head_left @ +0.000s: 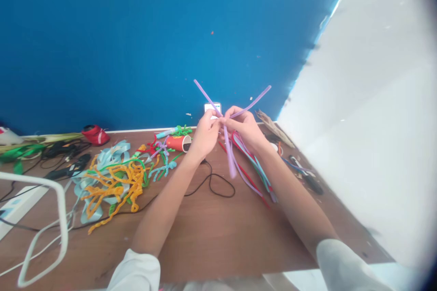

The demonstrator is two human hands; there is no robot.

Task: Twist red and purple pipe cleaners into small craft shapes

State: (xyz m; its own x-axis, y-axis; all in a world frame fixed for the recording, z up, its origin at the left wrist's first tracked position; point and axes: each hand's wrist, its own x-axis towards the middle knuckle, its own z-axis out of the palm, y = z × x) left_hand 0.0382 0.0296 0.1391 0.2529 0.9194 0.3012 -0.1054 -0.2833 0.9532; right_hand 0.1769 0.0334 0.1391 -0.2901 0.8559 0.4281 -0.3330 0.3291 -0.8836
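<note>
Both my hands meet above the far part of the table, pinching purple pipe cleaners (231,157) where they cross. One end sticks up to the left, another up to the right, and a third part hangs down toward me. My left hand (206,132) has thumb and fingertips closed at the crossing. From the other side my right hand (245,128) pinches the same spot. Beneath my right hand and forearm lies a bundle of red, light blue and purple pipe cleaners (252,161), partly covered by the arm. A phone (212,107) with a lit screen stands behind my left hand.
Orange pipe cleaners (119,179) lie tangled with light blue ribbon (89,211) on the brown table (205,236). A red paper cup (174,142) lies on its side. A black cable (225,195), a white frame (61,218) and a power strip (22,207) are also there.
</note>
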